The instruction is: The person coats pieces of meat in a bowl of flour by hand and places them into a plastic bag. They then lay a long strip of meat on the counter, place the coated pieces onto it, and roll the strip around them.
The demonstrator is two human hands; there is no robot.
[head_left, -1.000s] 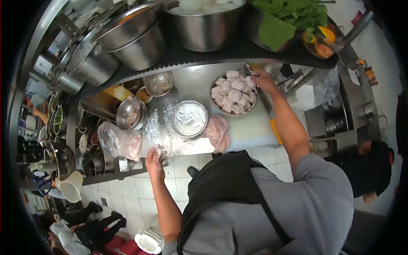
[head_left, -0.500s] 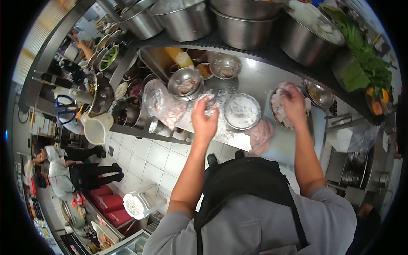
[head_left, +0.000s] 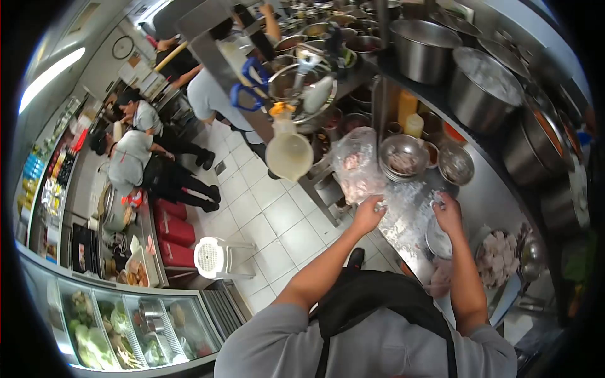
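Note:
My left hand (head_left: pixel 369 215) is beside the lower end of a clear plastic bag (head_left: pixel 355 157) of pale pink meat, its fingers curled and whitened with powder. My right hand (head_left: pixel 448 214) is at the near edge of a metal bowl of white powder (head_left: pixel 436 240) and partly covers it. Its fingers are also curled and powdery; what either hand pinches, if anything, is too small to make out. To the right stands a bowl of pale meat pieces (head_left: pixel 498 257). A stack of metal bowls (head_left: pixel 403 155) with some meat in the top one sits beyond my hands.
White powder is scattered on the steel counter (head_left: pixel 403 233). A pinkish cloth (head_left: pixel 440 278) lies at its front edge. Large pots (head_left: pixel 423 53) line the shelf above. Left, a jug (head_left: pixel 288 156) hangs out past the counter. A white stool (head_left: pixel 213 257) and co-workers (head_left: pixel 129 160) are further left.
The view has swung left. My right hand has left the bowl of meat pieces and is now by the powder bowl. My left hand has come down toward the counter's front edge, near the bag.

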